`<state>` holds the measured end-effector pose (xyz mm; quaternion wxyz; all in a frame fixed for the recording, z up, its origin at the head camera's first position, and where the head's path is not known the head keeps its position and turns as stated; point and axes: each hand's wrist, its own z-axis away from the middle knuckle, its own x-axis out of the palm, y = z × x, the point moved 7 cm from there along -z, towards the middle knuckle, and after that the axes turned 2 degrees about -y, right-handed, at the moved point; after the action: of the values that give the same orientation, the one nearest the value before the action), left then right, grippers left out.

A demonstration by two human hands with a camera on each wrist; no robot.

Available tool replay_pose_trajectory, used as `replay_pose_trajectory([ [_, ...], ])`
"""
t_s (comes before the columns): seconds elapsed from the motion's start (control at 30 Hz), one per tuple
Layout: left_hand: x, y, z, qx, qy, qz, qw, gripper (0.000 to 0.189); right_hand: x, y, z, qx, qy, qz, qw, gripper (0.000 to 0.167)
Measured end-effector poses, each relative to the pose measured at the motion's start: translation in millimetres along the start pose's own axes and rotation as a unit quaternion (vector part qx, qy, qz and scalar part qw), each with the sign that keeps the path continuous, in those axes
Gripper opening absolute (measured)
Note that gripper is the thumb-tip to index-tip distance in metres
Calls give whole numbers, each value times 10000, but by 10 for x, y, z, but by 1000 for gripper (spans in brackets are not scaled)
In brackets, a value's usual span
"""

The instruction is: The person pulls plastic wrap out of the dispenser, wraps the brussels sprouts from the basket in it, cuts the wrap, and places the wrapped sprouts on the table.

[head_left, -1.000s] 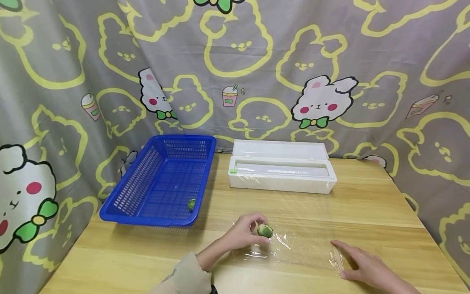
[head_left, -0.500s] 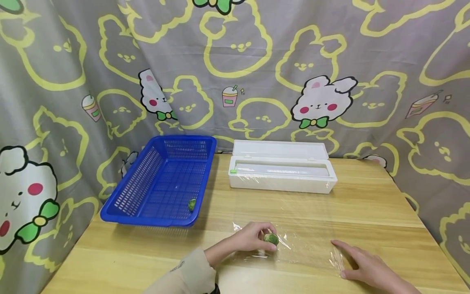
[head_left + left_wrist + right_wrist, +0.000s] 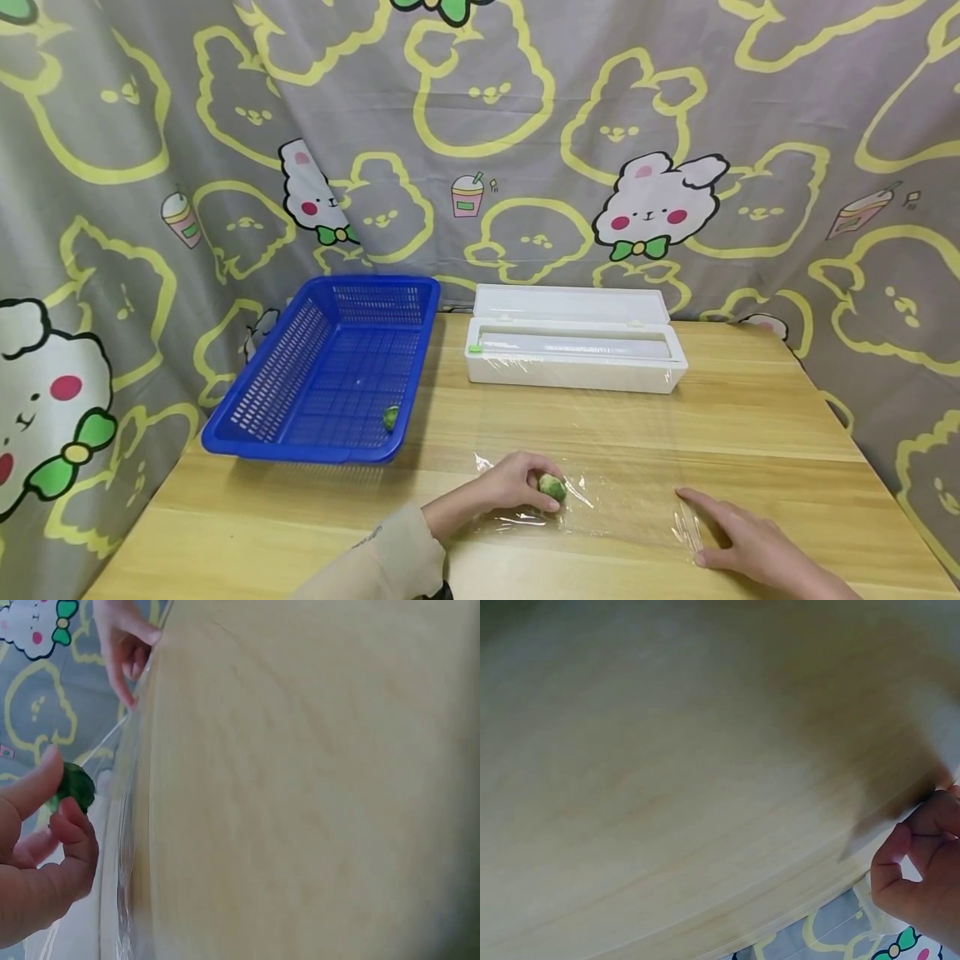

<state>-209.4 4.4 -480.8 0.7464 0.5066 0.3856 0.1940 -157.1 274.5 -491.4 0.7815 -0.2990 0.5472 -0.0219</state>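
Observation:
A green Brussels sprout (image 3: 552, 488) is pinched between the thumb and fingers of my left hand (image 3: 517, 483), low over a sheet of clear plastic wrap (image 3: 615, 492). In the left wrist view the Brussels sprout (image 3: 75, 786) shows dark green between the fingertips. The wrap runs forward to a long white dispenser box (image 3: 573, 375) with its lid raised and a roll inside. At the sheet's near right corner my right hand (image 3: 750, 537) holds the film, which wrinkles by the thumb; the index finger stretches along its edge. In the right wrist view, the right hand (image 3: 922, 862) is partly cut off.
To the left stands a blue plastic basket (image 3: 315, 454) with another sprout (image 3: 390, 417) in its near right corner. A small green piece (image 3: 476, 348) sits at the box's left end. A patterned grey curtain (image 3: 517, 179) hangs behind the wooden table (image 3: 247, 533).
My left hand has moved a little right and nearer with the sprout, lowering it toward the wrap, then stayed almost still. The sprout has turned slightly in the fingers. My right hand keeps its place.

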Motion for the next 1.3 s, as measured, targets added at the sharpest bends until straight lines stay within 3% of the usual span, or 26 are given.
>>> replay_pose_trajectory([
  [0.27,41,-19,-10,-188,37,289,9994,35,6,7,-5,33,-78,-127,9999,80],
  [0.6,23,34,-101,245,373,-742,9962,32,-28,-17,16,-130,191,8,9997,78],
  [0.73,21,55,-116,354,530,-952,9934,34,-25,-4,14,-90,195,47,9998,78],
  [1.07,35,9,-123,280,745,-929,9925,35,-22,18,-6,96,23,-48,9999,80],
  [1.3,45,-10,-131,240,730,-808,9938,33,-22,12,-5,-43,166,89,9998,80],
])
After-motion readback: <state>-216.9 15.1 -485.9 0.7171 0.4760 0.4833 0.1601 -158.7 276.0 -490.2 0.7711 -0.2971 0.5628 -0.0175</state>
